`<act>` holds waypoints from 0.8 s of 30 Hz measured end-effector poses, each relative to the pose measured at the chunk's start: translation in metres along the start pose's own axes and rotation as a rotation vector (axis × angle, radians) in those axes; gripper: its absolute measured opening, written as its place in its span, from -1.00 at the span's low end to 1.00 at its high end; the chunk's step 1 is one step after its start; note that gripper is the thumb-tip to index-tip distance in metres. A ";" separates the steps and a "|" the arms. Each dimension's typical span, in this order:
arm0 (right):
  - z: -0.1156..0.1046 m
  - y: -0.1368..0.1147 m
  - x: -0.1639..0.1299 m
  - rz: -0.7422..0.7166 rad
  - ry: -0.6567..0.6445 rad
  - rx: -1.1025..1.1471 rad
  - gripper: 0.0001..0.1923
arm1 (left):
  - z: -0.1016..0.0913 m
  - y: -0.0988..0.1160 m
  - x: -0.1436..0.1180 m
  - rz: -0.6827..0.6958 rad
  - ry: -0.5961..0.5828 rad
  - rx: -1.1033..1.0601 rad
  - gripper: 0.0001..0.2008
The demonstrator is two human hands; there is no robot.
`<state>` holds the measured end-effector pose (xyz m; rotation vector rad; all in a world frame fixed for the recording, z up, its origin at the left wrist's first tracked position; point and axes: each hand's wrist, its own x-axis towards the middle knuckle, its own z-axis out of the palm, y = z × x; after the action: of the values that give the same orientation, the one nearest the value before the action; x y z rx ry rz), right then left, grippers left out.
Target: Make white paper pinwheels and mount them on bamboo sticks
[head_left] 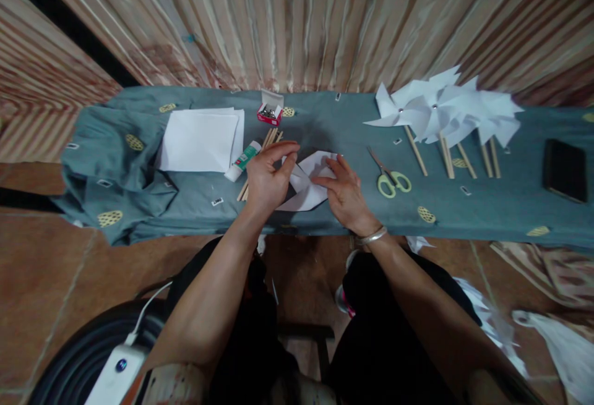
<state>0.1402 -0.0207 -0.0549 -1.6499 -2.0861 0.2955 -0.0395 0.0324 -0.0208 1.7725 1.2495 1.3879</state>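
A white paper square, partly folded into pinwheel vanes [310, 183], lies on the grey-green patterned cloth [325, 127] at the near edge of the table, directly in front of the person. The left hand [269, 176] is curled over its left side, fingertips pinched on a folded corner near the centre; the right hand [342, 191] lies flatter, fingers spread and pressing the right side down. For a clean fold, the gathered corner is best held firmly at the centre — the sheet kept flat — while the white glue tube with green label [243, 161], just left, and the bundle of thin wooden sticks [266, 145] stay within reach.
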 end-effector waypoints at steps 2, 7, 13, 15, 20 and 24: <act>0.002 0.004 0.001 -0.004 0.000 0.039 -0.52 | 0.001 0.000 0.001 0.000 -0.008 0.009 -0.82; 0.008 0.011 0.007 -0.011 0.016 0.137 -0.55 | 0.001 -0.002 0.002 0.001 -0.022 0.010 -0.81; 0.001 0.002 0.005 0.004 0.027 0.078 -0.52 | -0.001 -0.001 0.001 -0.007 -0.008 0.002 -0.82; -0.002 -0.003 0.003 -0.008 0.010 0.019 -0.50 | -0.002 0.000 0.001 -0.006 -0.005 0.008 -0.83; -0.002 -0.009 0.001 -0.051 -0.005 -0.084 -0.53 | -0.003 0.000 0.000 0.000 0.000 0.004 -0.83; 0.000 -0.016 0.001 -0.097 -0.004 -0.147 -0.56 | -0.003 0.001 -0.001 -0.005 -0.003 0.007 -0.83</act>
<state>0.1262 -0.0237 -0.0477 -1.6234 -2.2296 0.1168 -0.0423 0.0307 -0.0190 1.7744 1.2577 1.3798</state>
